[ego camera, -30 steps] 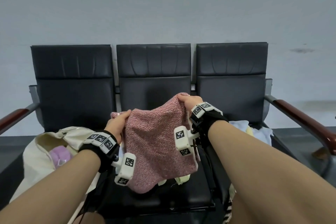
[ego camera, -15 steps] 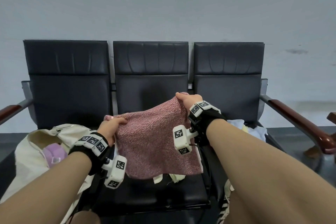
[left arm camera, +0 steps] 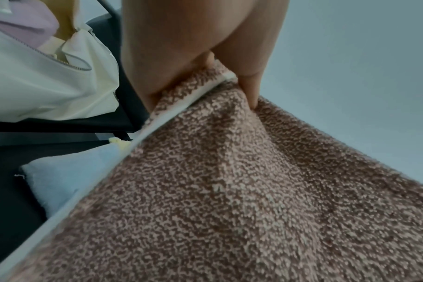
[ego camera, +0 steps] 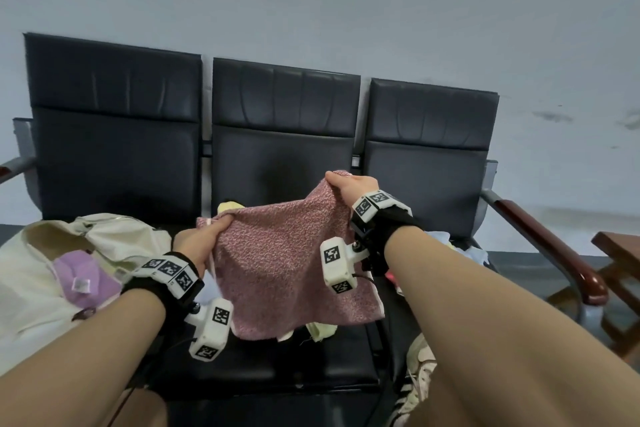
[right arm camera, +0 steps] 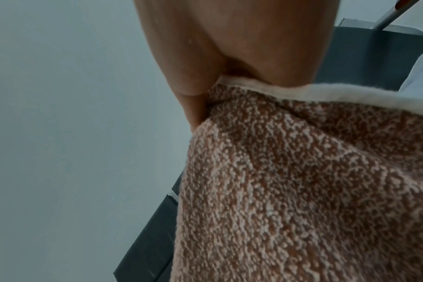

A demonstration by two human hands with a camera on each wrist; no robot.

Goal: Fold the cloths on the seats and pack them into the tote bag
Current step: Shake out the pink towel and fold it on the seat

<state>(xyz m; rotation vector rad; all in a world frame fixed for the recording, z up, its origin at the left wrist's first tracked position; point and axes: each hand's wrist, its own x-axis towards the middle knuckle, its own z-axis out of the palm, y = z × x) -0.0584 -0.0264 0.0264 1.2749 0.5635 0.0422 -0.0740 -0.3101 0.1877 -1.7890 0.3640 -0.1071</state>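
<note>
A pink speckled cloth (ego camera: 287, 263) with a pale hem hangs over the middle seat (ego camera: 277, 367), held up by both hands. My left hand (ego camera: 204, 236) pinches its left top corner, seen close in the left wrist view (left arm camera: 225, 76). Higher up, my right hand (ego camera: 346, 184) pinches the right top corner (right arm camera: 205, 99). The cream tote bag (ego camera: 41, 288) lies open on the left seat with a lilac cloth (ego camera: 83, 274) inside. Under the pink cloth lie a yellow cloth (ego camera: 322, 329) and a pale blue cloth (left arm camera: 65, 177).
More cloths, pale blue and white (ego camera: 464, 246), are piled on the right seat. Wood-topped armrests (ego camera: 554, 246) flank the row of three black seats. A wooden piece of furniture (ego camera: 620, 253) stands at the far right. A shoe (ego camera: 419, 378) shows below the right forearm.
Both hands have drawn apart, spreading the pink cloth wider. The left hand has dropped lower and to the left. My head view has tilted and shifted.
</note>
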